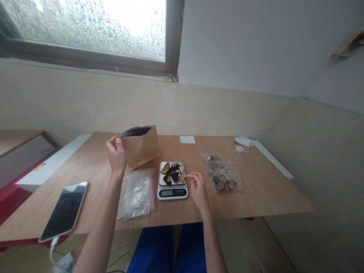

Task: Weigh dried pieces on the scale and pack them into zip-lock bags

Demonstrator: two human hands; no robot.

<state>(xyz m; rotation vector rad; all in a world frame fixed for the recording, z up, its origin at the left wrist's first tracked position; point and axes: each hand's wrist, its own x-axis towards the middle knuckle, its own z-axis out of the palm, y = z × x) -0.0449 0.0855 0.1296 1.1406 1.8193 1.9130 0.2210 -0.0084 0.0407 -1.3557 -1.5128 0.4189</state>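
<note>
My left hand (116, 153) is closed on the upper left corner of a brown kraft paper pouch (143, 148). The pouch is tilted, its mouth gaping and its dark lining showing. On the white digital kitchen scale (172, 192) lie several dried slices (174, 177), dark brown and tan, looking like mushroom. The display's digits are too faint to read. My right hand (198, 187) is at the scale's right side, index finger stretched out with its tip at the rightmost slice. Nothing shows held in it.
Flat clear zip bags (138, 191) lie left of the scale. Filled zip bags (226, 180) overlap to its right. A phone (66, 208) with a charging cable lies at the table's left. White paper (187, 139) and crumpled white scraps (243, 141) are at the back.
</note>
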